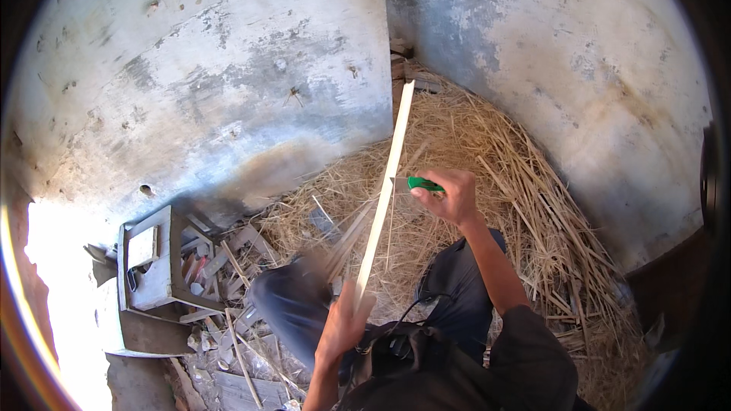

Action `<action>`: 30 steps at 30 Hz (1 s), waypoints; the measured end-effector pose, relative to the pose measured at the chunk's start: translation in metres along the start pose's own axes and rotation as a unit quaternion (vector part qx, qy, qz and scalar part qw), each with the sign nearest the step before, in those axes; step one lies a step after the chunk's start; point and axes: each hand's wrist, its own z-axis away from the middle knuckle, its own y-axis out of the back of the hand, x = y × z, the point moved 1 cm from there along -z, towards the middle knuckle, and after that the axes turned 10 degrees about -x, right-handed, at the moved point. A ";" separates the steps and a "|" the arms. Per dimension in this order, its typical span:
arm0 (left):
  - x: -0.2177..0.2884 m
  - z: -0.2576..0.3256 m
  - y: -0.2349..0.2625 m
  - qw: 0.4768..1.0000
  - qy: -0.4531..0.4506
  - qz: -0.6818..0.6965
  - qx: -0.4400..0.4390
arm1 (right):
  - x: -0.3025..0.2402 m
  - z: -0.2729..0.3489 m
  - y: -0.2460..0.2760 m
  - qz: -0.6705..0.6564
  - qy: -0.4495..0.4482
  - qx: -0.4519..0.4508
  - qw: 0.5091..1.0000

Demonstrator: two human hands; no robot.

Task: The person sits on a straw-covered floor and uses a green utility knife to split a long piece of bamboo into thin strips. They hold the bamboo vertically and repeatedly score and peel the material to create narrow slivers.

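Note:
My left hand (346,323) is closed round the lower end of a long, pale split strip (387,175), bamboo or wood by its look. The strip slants up and away between my knees. In my right hand (451,196) is a knife with a green handle (425,183). Its thin blade (400,178) reaches left to the strip's right edge at about mid-length. A thin sliver (391,230) hangs beside the strip below the blade. My left hand is slightly blurred.
Dry shavings and straw-like slivers (457,125) cover the floor ahead. A bundle of long thin strips (544,205) curves along the right. At left stands a worn wooden stool (156,259) among scraps. Weathered walls (251,68) meet ahead; bright light enters at far left.

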 end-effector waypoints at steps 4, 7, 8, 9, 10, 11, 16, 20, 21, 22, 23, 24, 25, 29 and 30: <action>-0.002 0.008 -0.005 1.000 0.026 0.007 -0.011 | -0.005 -0.003 0.005 0.019 -0.021 0.022 0.999; -0.003 0.014 -0.006 1.000 0.015 0.010 -0.011 | 0.008 0.006 0.001 0.006 -0.068 0.019 0.998; -0.004 0.017 -0.006 1.000 0.010 0.012 -0.007 | 0.012 0.006 0.001 -0.007 -0.087 0.024 0.996; -0.007 0.020 -0.006 1.000 0.011 0.014 -0.008 | 0.016 0.005 0.005 0.008 -0.089 0.020 0.996; -0.010 0.024 -0.007 1.000 0.012 0.016 -0.008 | 0.021 0.005 0.010 0.023 -0.091 0.017 0.995; -0.011 0.027 -0.007 1.000 0.013 0.018 -0.009 | 0.022 0.003 0.013 0.037 -0.093 0.015 0.995; -0.014 0.035 -0.001 0.999 0.026 0.024 -0.017 | 0.016 0.000 0.011 0.044 -0.057 0.034 0.997; -0.019 0.039 0.002 0.999 0.033 0.024 -0.034 | 0.035 0.001 0.011 0.051 -0.083 0.022 0.995; -0.024 0.043 0.003 0.998 0.032 0.012 -0.046 | 0.046 0.001 0.017 0.046 -0.164 0.041 0.984; -0.032 0.048 0.004 0.998 0.032 -0.001 -0.058 | 0.061 -0.001 0.026 0.040 -0.245 0.061 0.967; -0.039 0.053 0.005 0.997 0.031 -0.013 -0.069 | 0.073 0.001 0.034 0.034 -0.323 0.080 0.943; -0.044 0.057 0.004 0.997 0.041 -0.007 -0.070 | 0.082 0.004 0.041 0.061 -0.317 0.088 0.942; -0.047 0.060 0.003 0.996 0.051 0.000 -0.071 | 0.090 0.008 0.048 0.088 -0.312 0.095 0.941; -0.048 0.053 0.005 0.999 0.038 0.005 -0.031 | 0.079 0.015 0.033 0.067 -0.380 -0.026 0.922; -0.045 0.049 0.008 0.999 0.043 -0.015 -0.029 | 0.074 0.015 0.027 0.072 -0.376 -0.066 0.922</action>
